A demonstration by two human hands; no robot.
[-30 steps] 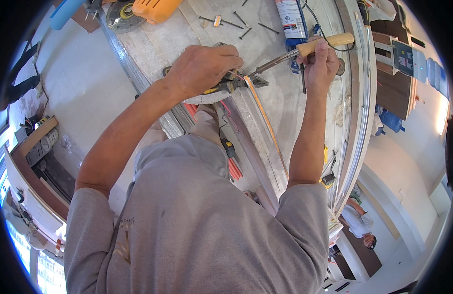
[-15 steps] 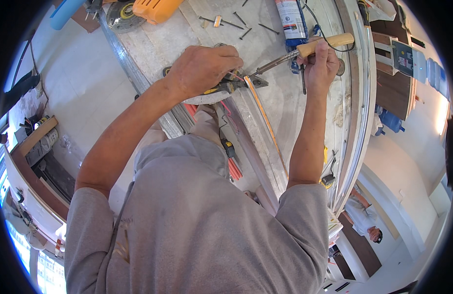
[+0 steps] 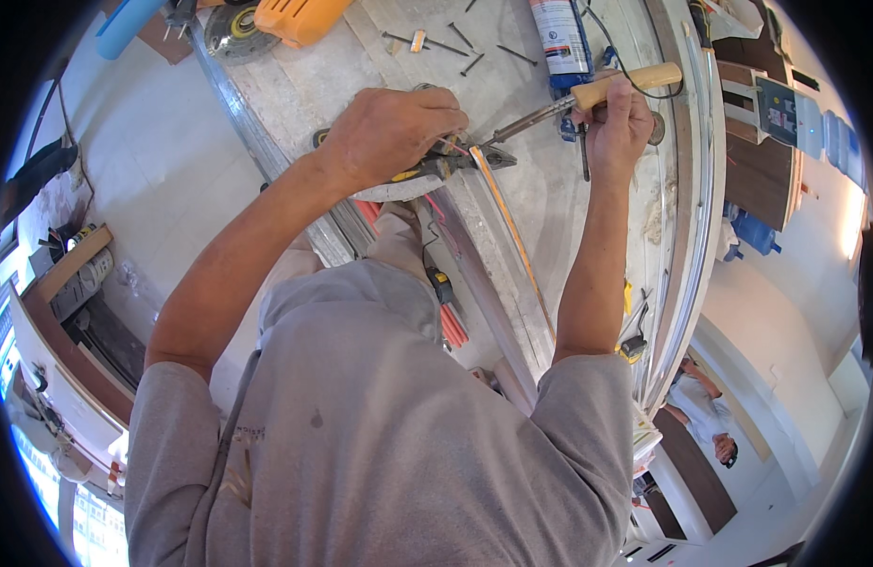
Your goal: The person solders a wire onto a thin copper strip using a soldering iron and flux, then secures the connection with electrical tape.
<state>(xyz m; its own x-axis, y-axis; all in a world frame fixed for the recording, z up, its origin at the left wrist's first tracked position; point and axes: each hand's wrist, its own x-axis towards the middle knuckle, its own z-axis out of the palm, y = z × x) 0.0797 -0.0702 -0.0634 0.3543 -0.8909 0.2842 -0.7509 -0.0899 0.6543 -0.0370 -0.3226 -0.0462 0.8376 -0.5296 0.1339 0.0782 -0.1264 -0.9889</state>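
Observation:
My right hand (image 3: 618,130) grips a soldering iron (image 3: 602,92) by its pale wooden handle. The metal shaft slants down-left, its tip at the upper end of a thin orange-and-white strip (image 3: 508,222), which looks like an LED strip. My left hand (image 3: 395,134) is closed in a pinch on a thin reddish wire (image 3: 455,146) running toward that same end. What lies inside the left fingers is partly hidden. Under the strip's end rests a pair of pliers (image 3: 498,158) with black jaws and dark-and-yellow handles, partly covered by my left hand.
Several dark screws (image 3: 460,35) lie on the worktop (image 3: 361,57) beyond my hands. A blue-and-white can (image 3: 561,42) stands near the iron. An orange tool (image 3: 299,19) and a grinding disc (image 3: 236,33) are at far left. Another person (image 3: 701,411) is at the right.
My hands, the iron and the strip hold nearly the same place. The other person at the right has shifted an arm slightly.

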